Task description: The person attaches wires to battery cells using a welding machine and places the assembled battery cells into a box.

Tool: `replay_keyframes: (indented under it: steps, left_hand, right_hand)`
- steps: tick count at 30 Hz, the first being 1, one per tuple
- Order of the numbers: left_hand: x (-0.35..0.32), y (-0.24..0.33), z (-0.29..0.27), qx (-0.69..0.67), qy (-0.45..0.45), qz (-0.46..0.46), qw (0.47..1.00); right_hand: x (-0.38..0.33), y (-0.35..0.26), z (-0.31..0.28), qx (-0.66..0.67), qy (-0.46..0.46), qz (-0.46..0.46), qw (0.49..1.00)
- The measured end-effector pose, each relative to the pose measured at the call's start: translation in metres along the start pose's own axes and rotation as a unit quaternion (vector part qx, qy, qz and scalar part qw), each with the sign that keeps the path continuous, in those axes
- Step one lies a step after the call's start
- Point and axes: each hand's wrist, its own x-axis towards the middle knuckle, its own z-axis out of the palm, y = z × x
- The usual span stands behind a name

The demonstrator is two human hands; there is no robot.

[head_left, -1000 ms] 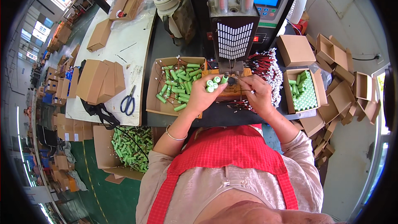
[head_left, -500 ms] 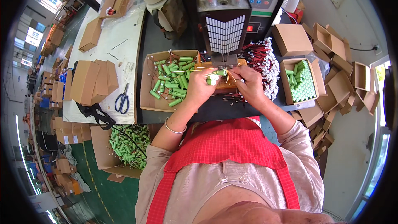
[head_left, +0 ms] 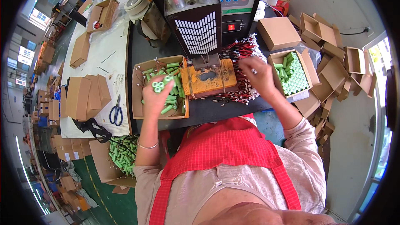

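Note:
My left hand (head_left: 154,101) is closed round several green battery cells (head_left: 158,86), their pale ends facing up. It is over an open cardboard box (head_left: 186,107) of green cells with thin wires. My right hand (head_left: 259,77) hovers beside a heap of red wire leads with white connectors (head_left: 249,93). Its fingers are curled together, and a small white piece shows at them; whether they grip it is unclear. Between my hands lies a worn orange block (head_left: 227,76) under the head of a black bench machine (head_left: 198,31).
A box of upright green cells (head_left: 296,75) and a closed carton (head_left: 278,33) stand on the right. Empty cartons (head_left: 333,75) pile up beyond. Scissors (head_left: 116,113) lie on the pale table at left. A floor box (head_left: 123,156) holds more green cells.
Both hands have come away from the machine's tip. My left hand has moved left with the cells to the box; my right has moved right to the wire leads. The view has shifted.

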Motion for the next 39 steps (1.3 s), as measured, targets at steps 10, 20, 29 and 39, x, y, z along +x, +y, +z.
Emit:
replay_keyframes:
  steps: [10,20,29,39]
  left_hand:
    - [-0.017,0.007,-0.025,0.099,-0.022,-0.089,0.991]
    - [-0.023,0.037,0.024,-0.173,-0.098,-0.115,0.973]
    - [-0.005,0.043,0.061,-0.002,-0.093,0.123,0.988]
    - [0.001,0.035,0.080,0.056,-0.052,0.181,0.981]
  right_hand:
    - [0.024,0.050,-0.024,-0.179,-0.175,-0.067,0.966]
    - [0.020,0.033,-0.034,-0.075,-0.159,0.048,0.983]
    - [-0.021,-0.017,-0.036,0.125,-0.072,0.222,0.964]
    - [-0.025,-0.038,-0.011,0.026,-0.083,-0.009,0.996]
